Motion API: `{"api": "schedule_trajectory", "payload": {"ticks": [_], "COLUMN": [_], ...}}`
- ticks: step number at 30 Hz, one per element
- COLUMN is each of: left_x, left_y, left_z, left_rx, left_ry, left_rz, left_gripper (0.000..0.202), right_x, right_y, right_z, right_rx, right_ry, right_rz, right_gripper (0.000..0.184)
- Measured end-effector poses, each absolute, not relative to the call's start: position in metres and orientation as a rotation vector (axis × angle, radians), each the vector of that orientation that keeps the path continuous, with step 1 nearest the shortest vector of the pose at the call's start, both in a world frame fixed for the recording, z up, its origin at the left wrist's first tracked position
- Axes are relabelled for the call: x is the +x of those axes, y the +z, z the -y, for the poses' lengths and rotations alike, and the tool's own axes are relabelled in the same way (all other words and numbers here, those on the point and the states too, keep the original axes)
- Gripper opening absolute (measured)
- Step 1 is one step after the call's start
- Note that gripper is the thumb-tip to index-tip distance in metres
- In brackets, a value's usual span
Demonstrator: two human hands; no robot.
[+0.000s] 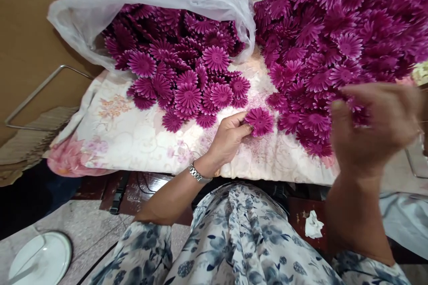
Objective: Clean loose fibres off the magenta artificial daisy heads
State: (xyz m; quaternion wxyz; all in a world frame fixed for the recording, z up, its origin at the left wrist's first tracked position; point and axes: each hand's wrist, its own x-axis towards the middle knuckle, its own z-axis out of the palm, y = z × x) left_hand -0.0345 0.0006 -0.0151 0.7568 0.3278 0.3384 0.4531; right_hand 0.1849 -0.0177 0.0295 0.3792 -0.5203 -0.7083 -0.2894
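My left hand [230, 139] pinches a purple artificial flower [259, 121] by its edge, thumb and fingers closed on it. The flower faces up, with many narrow petals around its centre. To the right, my right hand [377, 129] is raised in front of a large heap of similar purple flowers [321, 75]. Motion blurs its fingers, so whether they hold anything cannot be made out. Left of centre, another pile of purple flowers [187, 98] spills from the mouth of a clear plastic bag [87, 13].
A pale floral cloth [133, 142] covers the work surface. At the left stands a brown cardboard box [33, 31] beside a bent metal rod [33, 93]. A round white lid-like object [40, 260] is on the floor. Crumpled white paper [313, 225] lies below the surface.
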Motion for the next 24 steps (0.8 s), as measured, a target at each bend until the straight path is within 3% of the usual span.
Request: {"api": "schedule_trajectory", "payload": {"ticks": [2, 5, 13, 18, 24], "left_x": [-0.032, -0.031, -0.039, -0.035, -0.034], "left_y": [-0.016, -0.018, -0.023, -0.018, -0.024], "left_z": [0.002, 0.005, 0.014, 0.017, 0.023], "left_rx": [0.748, 0.781, 0.899, 0.765, 0.781], "left_ry": [1.013, 1.007, 0.907, 0.978, 0.943], "left_rz": [-0.734, -0.753, -0.856, -0.85, -0.851], "left_gripper": [0.014, 0.017, 0.02, 0.023, 0.026], "right_x": [0.152, 0.124, 0.127, 0.125, 0.125], "right_y": [0.017, -0.001, -0.012, -0.009, -0.018], "right_z": [0.02, 0.02, 0.026, 0.033, 0.033], "right_rx": [-1.199, -1.169, -1.104, -1.113, -1.08], "right_ry": [-0.369, -0.13, -0.066, -0.164, -0.163], "right_rz": [2.033, 2.162, 2.155, 2.06, 2.167], "right_gripper": [0.017, 0.007, 0.006, 0.019, 0.014]}}
